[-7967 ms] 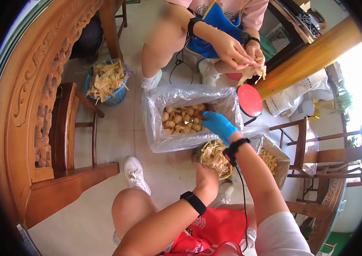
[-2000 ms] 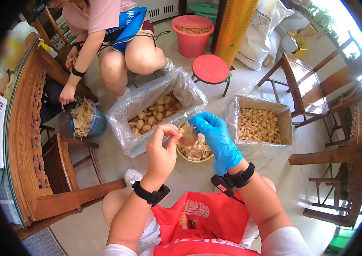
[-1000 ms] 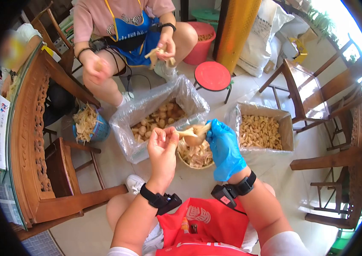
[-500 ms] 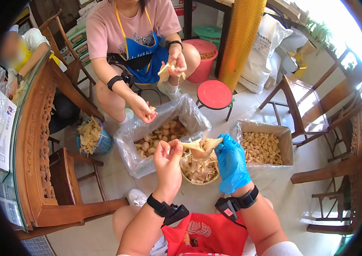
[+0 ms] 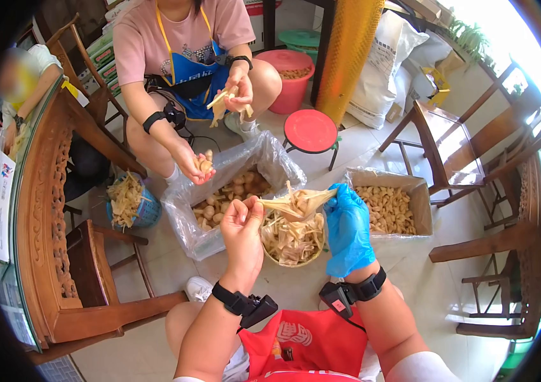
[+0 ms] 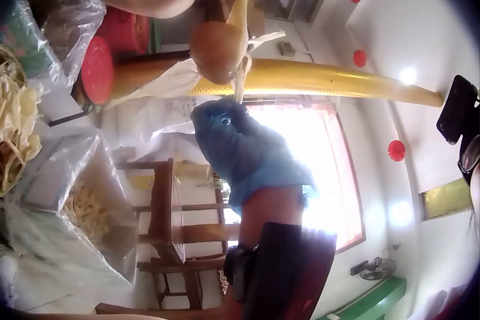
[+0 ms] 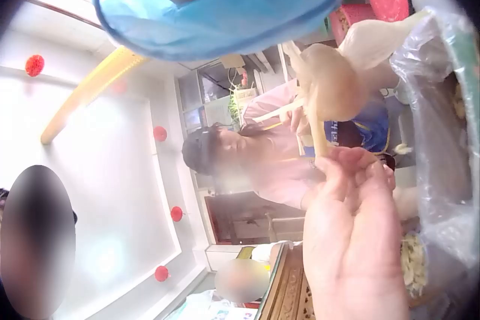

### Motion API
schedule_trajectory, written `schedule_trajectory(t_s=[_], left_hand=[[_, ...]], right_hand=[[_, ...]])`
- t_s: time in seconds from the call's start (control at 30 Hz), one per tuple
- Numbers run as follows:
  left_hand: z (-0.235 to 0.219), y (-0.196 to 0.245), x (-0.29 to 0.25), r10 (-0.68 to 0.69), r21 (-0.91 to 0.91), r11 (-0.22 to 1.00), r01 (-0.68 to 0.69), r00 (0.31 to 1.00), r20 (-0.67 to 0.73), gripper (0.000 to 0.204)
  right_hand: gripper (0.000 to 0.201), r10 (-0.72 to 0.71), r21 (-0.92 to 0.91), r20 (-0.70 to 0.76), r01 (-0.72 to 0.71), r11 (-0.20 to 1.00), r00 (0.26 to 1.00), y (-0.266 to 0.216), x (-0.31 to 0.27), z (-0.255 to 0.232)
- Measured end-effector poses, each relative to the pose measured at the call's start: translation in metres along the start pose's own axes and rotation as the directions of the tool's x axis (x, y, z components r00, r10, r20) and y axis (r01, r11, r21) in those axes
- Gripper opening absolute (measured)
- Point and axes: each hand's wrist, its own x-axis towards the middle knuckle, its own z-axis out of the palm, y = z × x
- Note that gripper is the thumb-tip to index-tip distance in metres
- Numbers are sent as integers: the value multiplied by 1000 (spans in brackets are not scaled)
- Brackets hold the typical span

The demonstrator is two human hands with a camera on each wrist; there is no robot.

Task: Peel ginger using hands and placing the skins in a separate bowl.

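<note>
My bare left hand (image 5: 243, 240) pinches one end of the pale papery husk of a garlic bulb (image 5: 299, 213). The other end is in the grip of my blue-gloved right hand (image 5: 348, 228). Between them the husk is pulled wide and torn open, with the bulb hanging in the middle. In the left wrist view the bulb (image 6: 217, 51) shows round and brown with a stalk. The right wrist view has the bulb (image 7: 334, 84) above my left fingers. Below it stands a basket (image 5: 291, 262) heaped with stripped husks.
A plastic-lined box (image 5: 187, 223) of bulbs stands ahead. To the right, another lined box (image 5: 422, 197) holds pale cloves. A seated person (image 5: 184, 70) opposite holds husks and cloves. Around are a red stool (image 5: 310, 131), a blue basket (image 5: 146, 210) of husks and wooden chairs (image 5: 452, 146).
Earlier my gloved right hand reached into the bulb box. Now both hands hold the bulb, and its husk has been stretched and torn apart. The person opposite has turned from the blue basket.
</note>
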Motion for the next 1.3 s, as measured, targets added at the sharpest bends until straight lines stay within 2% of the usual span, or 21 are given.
schedule_trajectory(t_s=[0.27,0.33,0.43,0.5,0.6,0.67,0.7,0.73,0.8,0.87,0.93,0.97,1.03,1.07,1.13,1.17,1.2,1.23,1.27,1.3], left_hand=[[-8,4,5,12,-17,1000,-12,1000,10,34],[-12,7,8,19,-20,1000,-19,1000,18,34],[-18,14,13,35,-38,999,-35,999,1,33],[-20,21,16,18,2,1000,-18,1000,-13,33],[-24,23,15,65,89,994,-66,998,9,32],[-25,26,14,91,135,986,-93,996,21,32],[-24,28,13,112,213,970,-115,993,22,32],[-24,29,12,134,290,947,-135,991,25,32],[-23,30,10,172,334,924,-184,983,66,33],[-24,28,9,224,358,898,-257,966,132,31],[-22,28,7,232,381,885,-269,962,141,31],[-21,28,6,239,401,872,-281,959,153,31],[-20,26,6,253,413,859,-303,952,172,30],[-20,26,6,265,425,845,-325,944,194,30],[-18,25,6,283,445,825,-348,936,209,29],[-18,26,6,299,466,803,-372,927,225,27],[-19,27,6,300,467,802,-373,927,224,27],[-20,29,6,294,551,737,-393,919,262,27],[-20,31,6,283,627,662,-412,911,300,28],[-19,35,6,283,627,661,-411,911,299,28]], right_hand=[[13,-31,13,-15,31,999,999,-2,2,2],[13,-32,-21,32,33,999,999,-4,2,1],[13,-75,1,-4,75,997,997,-12,6,-3],[13,-55,-10,1,55,998,999,-16,7,-1],[13,-50,-77,30,52,996,998,-14,6,0],[13,9,-251,70,8,968,997,-15,6,-1],[13,10,-250,70,7,968,997,-15,5,2],[13,4,-341,97,30,940,995,-15,3,6],[12,14,-481,161,66,874,987,-14,3,9],[12,26,-527,185,77,846,982,-11,4,10],[14,52,-640,236,115,759,970,-6,10,5],[14,54,-641,237,114,759,970,0,12,2],[14,-38,-821,226,211,531,973,7,12,-1],[14,-37,-821,227,212,531,973,7,11,0],[16,-24,-930,270,267,253,962,7,10,2],[16,-23,-929,273,269,253,962,10,10,2],[17,-69,-895,346,352,273,936,13,9,2],[19,-118,-855,416,431,289,902,17,8,2],[19,-116,-854,416,432,289,902,17,7,5],[22,-56,-816,465,453,359,883,17,6,8]])
